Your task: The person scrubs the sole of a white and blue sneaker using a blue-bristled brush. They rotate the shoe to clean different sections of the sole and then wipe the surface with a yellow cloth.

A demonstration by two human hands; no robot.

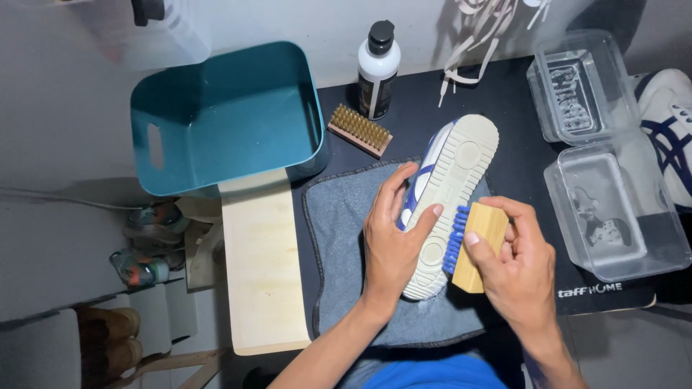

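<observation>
A white sneaker (454,169) with blue stripes lies on its side over a grey towel (346,216), its cream ribbed sole facing up. My left hand (393,241) grips the shoe around the heel half, thumb on the sole. My right hand (515,270) holds a wooden block brush (479,241) with blue bristles, and the bristles press against the sole's right edge near the heel.
A teal plastic tub (223,119) stands at the back left beside a light wooden board (263,266). A second wooden brush (359,130) and a white bottle with a black cap (378,68) sit behind the towel. Two clear plastic containers (613,209) are at right, with another shoe (674,122) and loose laces (479,36).
</observation>
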